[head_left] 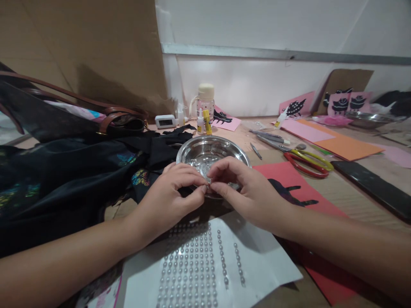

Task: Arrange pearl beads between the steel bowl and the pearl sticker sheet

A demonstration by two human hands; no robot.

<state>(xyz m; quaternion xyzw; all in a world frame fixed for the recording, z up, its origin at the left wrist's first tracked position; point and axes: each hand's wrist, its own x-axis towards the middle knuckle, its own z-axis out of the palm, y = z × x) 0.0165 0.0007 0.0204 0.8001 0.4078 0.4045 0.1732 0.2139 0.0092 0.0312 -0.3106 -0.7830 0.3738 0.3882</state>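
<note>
Left hand [178,188] and right hand [247,188] almost tip to tip at the metal bowl [213,147] (any grip unclear)

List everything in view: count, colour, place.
near bowl: one, silver, centre
clear bits: several, clear, in near bowl
beaded sheet: one, white, silvery beads, front
red card: one, red and black, right
scissors: one, red and yellow, right
phone: one, black, right
pen: one, grey, right of near bowl
orange paper: one, orange, right
pink cards: several, pink and black, back
far bowl: one, silver, back right
flask: one, cream lid, back centre
nozzle bottles: three, whitish, back
tube: one, yellow, before flask
device: one, white, back
fabric: one heap, black, left
bag: one, dark, brown straps, left
cardboard: several, brown, back and tabletop
wall: one, white, back
left hand: one, bare, at near bowl
right hand: one, bare, at near bowl
</note>
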